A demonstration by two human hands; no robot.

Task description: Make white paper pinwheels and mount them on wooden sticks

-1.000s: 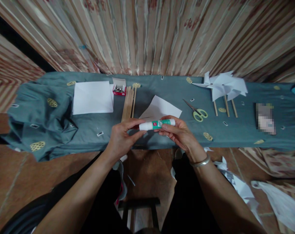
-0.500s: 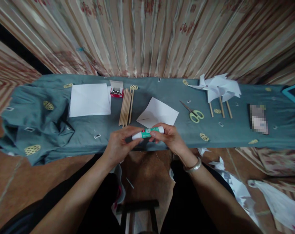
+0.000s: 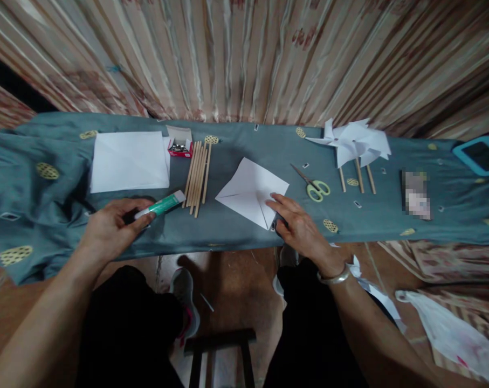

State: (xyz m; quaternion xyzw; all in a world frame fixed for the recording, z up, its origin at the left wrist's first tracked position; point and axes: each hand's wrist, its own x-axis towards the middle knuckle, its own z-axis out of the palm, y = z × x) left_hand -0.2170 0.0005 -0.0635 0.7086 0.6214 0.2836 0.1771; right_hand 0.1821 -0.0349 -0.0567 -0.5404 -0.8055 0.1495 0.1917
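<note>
My left hand [image 3: 117, 223] grips a green and white glue stick [image 3: 163, 206] between thumb and fingers, just over the front left part of the table. My right hand [image 3: 298, 223] has its fingers apart, with the fingertips on or just above the right side of a white paper square [image 3: 246, 186]. Cut or crease lines run in from the paper's corners. To the right of the paper lie scissors [image 3: 317, 189] with pale green handles. Several wooden sticks [image 3: 194, 178] lie side by side to its left.
A stack of white paper [image 3: 126, 161] and a red box of metal pins [image 3: 180, 144] lie at left. White paper pinwheels [image 3: 351, 143] on sticks sit at the back right, near a pixelated item [image 3: 416, 196] and a blue-framed device [image 3: 481, 155]. A stool [image 3: 220, 342] stands below.
My left hand has carried the glue stick left, away from my right hand. My right hand has let go of it and moved to the paper. The view has shifted slightly right.
</note>
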